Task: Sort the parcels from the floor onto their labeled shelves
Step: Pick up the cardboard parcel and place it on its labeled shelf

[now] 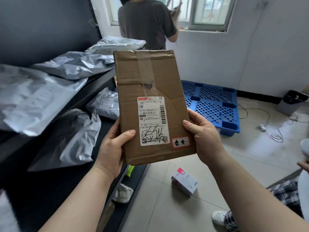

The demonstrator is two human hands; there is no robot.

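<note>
You have the cardboard parcel up in front of you, held by its near end only: your left hand grips the lower left edge with the thumb on the face, and your right hand clamps the lower right edge the same way. The two hands are apart, one on each side, and the far end of the parcel sticks out unsupported beyond them.

The shipping label sits between your thumbs, and the small red-bordered sticker lies just beside your right thumb. You look to be reading them to pick a shelf.

Risks from here, as I judge them:
- The far end could droop or twist, since the grip is all at one end and the cardboard is creased.
- A misread sticker would send it to the wrong shelf; no shelf markings are visible from here.
- The shelves to the left of your left hand are crowded with grey mailer bags, so sliding this in could push one off.
- The small white box on the floor below your right hand is a trip hazard.
</note>
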